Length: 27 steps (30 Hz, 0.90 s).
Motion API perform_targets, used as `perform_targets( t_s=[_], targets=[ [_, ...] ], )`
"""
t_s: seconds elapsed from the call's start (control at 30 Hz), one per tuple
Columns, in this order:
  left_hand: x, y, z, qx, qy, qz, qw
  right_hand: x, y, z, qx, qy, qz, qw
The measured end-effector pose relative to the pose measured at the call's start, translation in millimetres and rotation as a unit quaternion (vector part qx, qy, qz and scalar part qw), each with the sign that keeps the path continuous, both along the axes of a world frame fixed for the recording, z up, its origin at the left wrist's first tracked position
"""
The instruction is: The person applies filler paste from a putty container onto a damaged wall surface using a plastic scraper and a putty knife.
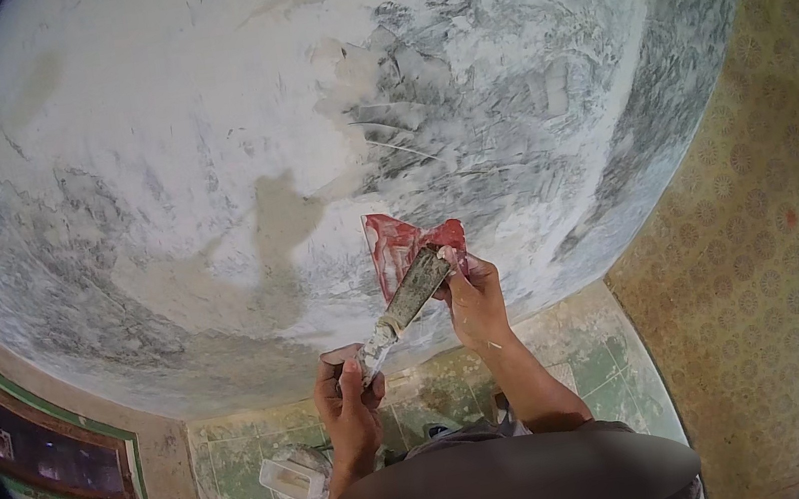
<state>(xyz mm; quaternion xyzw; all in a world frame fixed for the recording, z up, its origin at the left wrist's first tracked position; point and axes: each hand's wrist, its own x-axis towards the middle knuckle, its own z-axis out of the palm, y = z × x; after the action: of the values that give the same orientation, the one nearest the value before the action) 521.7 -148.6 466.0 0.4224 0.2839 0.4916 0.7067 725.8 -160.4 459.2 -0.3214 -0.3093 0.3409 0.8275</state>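
Left hand: your left hand (350, 407) is closed tight around the handle of the putty knife (406, 301), fingers wrapped over its lower end, thumb side toward the blade.
Putty knife: its flat metal blade runs up and to the right from your left fist, smeared with grey-white plaster, and its far end lies on the red plastic piece (401, 247).
Right hand: your right hand (472, 298) grips the red plastic piece at its lower right edge, fingers pinched shut on it, just beside the tip of the blade.
Red plastic piece: it is a thin, roughly triangular sheet, streaked with white, held in front of the wall (205, 154) just above your 2 hands; whether it touches the wall cannot be told.
Wall: it fills the upper part of the view, coated in patchy white and grey plaster, with a bare beige patch (280, 220) left of the red piece.
Floor: green and pale tiles (247, 471) lie below your hands.
Tub: a small clear plastic tub (293, 477) sits on the tiles, left of your left forearm.
Right side: a wall with patterned yellow wallpaper (777, 280) meets the plastered wall.
Left side: a dark framed panel with a green border (53, 457) sits low on the wall.
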Motion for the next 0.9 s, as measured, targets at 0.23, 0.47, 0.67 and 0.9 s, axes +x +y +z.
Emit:
perform_targets(
  t_s=[0.23,0.47,0.67,0.9],
  targets=[
    [0.2,5.1,-5.2,-0.008,-0.01,-0.015,1.0,-11.5,-1.6,7.2,-0.021,-0.063,-0.085,0.994],
    [-8.9,23.3,-9.8,0.059,-0.014,0.028,0.998,-1.4,-13.3,-5.9,-0.059,0.039,-0.09,0.993],
    [-10.2,31.0,-2.9,0.098,-0.016,0.073,0.992,10.8,-45.2,-11.9,-0.037,-0.096,-0.214,0.971],
    [2.1,28.3,-5.0,0.059,-0.023,0.066,0.996,-6.2,-42.1,6.5,-0.111,-0.28,-0.224,0.927]
  ],
)
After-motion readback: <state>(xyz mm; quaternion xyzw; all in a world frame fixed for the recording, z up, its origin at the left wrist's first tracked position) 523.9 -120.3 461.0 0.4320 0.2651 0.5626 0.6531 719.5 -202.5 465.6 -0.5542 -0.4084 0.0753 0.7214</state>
